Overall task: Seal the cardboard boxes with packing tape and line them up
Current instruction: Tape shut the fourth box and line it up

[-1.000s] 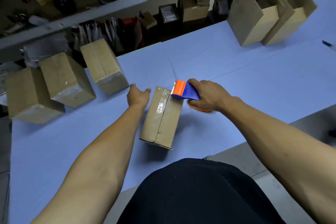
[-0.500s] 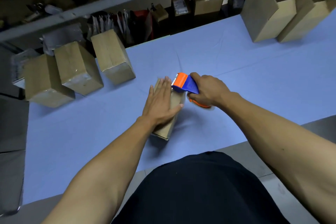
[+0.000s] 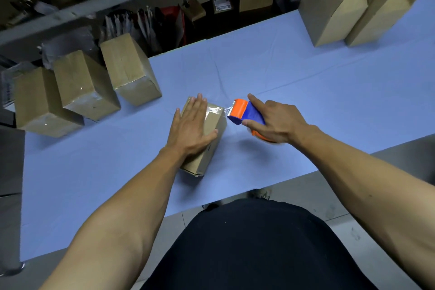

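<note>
The left hand (image 3: 191, 126) lies flat, fingers straight, pressing on the cardboard box (image 3: 213, 139) at mid-table on the blue table cover (image 3: 329, 101); the right hand (image 3: 277, 122) grips an orange-and-blue tape dispenser (image 3: 243, 113) just beside the box's far right corner. Three sealed boxes (image 3: 82, 87) stand in a row at far left.

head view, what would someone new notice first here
The orange and blue tape dispenser stands out first, gripped by the right hand at the far right corner of a cardboard box in the middle of the blue table. The left hand lies flat on that box. To the far left, three closed boxes stand in a row, and two open-topped boxes stand at the far right.
</note>
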Tool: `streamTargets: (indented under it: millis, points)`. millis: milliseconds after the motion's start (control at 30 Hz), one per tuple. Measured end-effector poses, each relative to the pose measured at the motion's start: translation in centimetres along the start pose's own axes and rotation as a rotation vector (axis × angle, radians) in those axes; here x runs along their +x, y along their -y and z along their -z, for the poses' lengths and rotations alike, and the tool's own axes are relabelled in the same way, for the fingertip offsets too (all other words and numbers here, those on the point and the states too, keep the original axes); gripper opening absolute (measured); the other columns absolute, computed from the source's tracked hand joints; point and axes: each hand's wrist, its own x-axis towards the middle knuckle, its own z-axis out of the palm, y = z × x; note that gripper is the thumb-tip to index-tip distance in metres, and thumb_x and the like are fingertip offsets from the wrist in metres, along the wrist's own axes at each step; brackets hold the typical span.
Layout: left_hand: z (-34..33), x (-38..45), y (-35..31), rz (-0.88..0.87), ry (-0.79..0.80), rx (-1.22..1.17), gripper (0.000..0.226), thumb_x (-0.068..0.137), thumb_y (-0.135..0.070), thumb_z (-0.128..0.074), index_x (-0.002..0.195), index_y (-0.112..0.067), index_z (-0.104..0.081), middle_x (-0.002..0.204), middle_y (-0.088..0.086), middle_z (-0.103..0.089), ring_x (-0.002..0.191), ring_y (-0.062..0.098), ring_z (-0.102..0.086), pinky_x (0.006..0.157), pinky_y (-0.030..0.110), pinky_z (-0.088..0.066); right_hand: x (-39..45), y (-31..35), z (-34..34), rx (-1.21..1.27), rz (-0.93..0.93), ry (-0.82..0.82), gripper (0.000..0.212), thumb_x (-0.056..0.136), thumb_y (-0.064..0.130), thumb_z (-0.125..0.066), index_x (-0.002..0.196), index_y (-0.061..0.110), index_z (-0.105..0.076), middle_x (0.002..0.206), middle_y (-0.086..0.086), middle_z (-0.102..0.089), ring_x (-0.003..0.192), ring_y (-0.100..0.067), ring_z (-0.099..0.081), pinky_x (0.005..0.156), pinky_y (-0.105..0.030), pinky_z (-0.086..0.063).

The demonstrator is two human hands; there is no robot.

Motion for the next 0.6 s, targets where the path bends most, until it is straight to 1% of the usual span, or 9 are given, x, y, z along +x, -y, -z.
streamTargets:
  millis: [133, 200, 267, 333, 400, 500, 533, 600]
  points:
    - [0.1, -0.1, -0.4, 0.010, -0.003, 0.002, 0.092, 0.088, -0.057, -0.049, 0.159, -0.023, -0.002, 0.167, -0.005, 0.005, 0.153, 0.013, 0.007, 0.121, 0.052, -0.006, 0.0, 0.0, 0.4, -0.046, 0.008, -0.011, 0.082, 0.086, 0.077, -0.036, 0.155, 0.033, -0.020, 0.108, -0.006, -0.062, 0.096, -0.028, -0.062, 0.065, -0.032, -0.036]
    - [0.1, -0.2, -0.7, 0.016, -0.009, 0.012, 0.092, 0.086, -0.059, -0.045, 0.159, -0.022, -0.003, 0.167, -0.005, 0.004, 0.153, 0.013, 0.006, 0.120, 0.052, -0.008, 0.2, 1.0, 0.6, -0.102, 0.002, 0.000, 0.081, 0.087, 0.074, -0.040, 0.154, 0.031, -0.024, 0.109, -0.008, -0.062, 0.096, -0.029, -0.062, 0.064, -0.032, -0.035]
    - [0.0, -0.4, -0.9, 0.038, -0.012, 0.006, 0.093, 0.085, -0.061, -0.041, 0.159, -0.021, -0.003, 0.167, -0.004, 0.004, 0.153, 0.014, 0.006, 0.119, 0.052, -0.009, 0.8, 2.6, 0.8, -0.140, -0.013, 0.001, 0.077, 0.088, 0.071, -0.044, 0.149, 0.026, -0.030, 0.107, -0.009, -0.063, 0.091, -0.030, -0.062, 0.064, -0.032, -0.036]
    - [-0.2, -0.5, -1.0, 0.065, -0.018, -0.012, 0.092, 0.088, -0.060, -0.042, 0.159, -0.019, -0.001, 0.167, -0.005, 0.006, 0.153, 0.014, 0.009, 0.119, 0.052, -0.009, 1.4, 4.2, 1.3, -0.181, -0.042, 0.002, 0.069, 0.088, 0.067, -0.048, 0.139, 0.021, -0.038, 0.102, -0.010, -0.063, 0.080, -0.030, -0.057, 0.063, -0.032, -0.035]
    - [-0.4, -0.7, -1.2, 0.082, -0.021, -0.029, 0.091, 0.090, -0.060, -0.042, 0.159, -0.018, -0.001, 0.167, -0.004, 0.007, 0.153, 0.015, 0.009, 0.119, 0.053, -0.010, 1.9, 5.4, 2.0, -0.222, -0.066, 0.007, 0.060, 0.088, 0.063, -0.052, 0.125, 0.017, -0.045, 0.098, -0.010, -0.062, 0.073, -0.029, -0.049, 0.061, -0.032, -0.034]
    - [-0.9, -1.0, -2.0, 0.131, -0.031, -0.034, 0.091, 0.090, -0.061, -0.038, 0.159, -0.017, 0.001, 0.167, -0.002, 0.009, 0.153, 0.018, 0.010, 0.118, 0.053, -0.012, 2.4, 6.9, 2.7, -0.279, -0.109, 0.001, 0.045, 0.088, 0.051, -0.057, 0.112, 0.014, -0.049, 0.085, -0.005, -0.053, 0.071, -0.028, -0.045, 0.057, -0.031, -0.029]
    - [-1.0, -1.1, -2.3, 0.148, -0.030, -0.037, 0.090, 0.092, -0.060, -0.038, 0.159, -0.016, 0.002, 0.167, -0.001, 0.010, 0.153, 0.019, 0.010, 0.117, 0.054, -0.012, 2.5, 7.4, 2.8, -0.289, -0.116, -0.002, 0.039, 0.089, 0.046, -0.057, 0.109, 0.013, -0.049, 0.082, -0.004, -0.049, 0.071, -0.027, -0.045, 0.055, -0.030, -0.027]
    - [-1.1, -1.1, -2.5, 0.171, -0.034, -0.039, 0.089, 0.094, -0.059, -0.039, 0.159, -0.016, 0.004, 0.167, -0.001, 0.011, 0.153, 0.019, 0.011, 0.117, 0.054, -0.012, 2.7, 8.1, 3.0, -0.300, -0.130, 0.001, 0.031, 0.089, 0.039, -0.057, 0.102, 0.013, -0.047, 0.082, -0.003, -0.048, 0.069, -0.026, -0.044, 0.052, -0.029, -0.023]
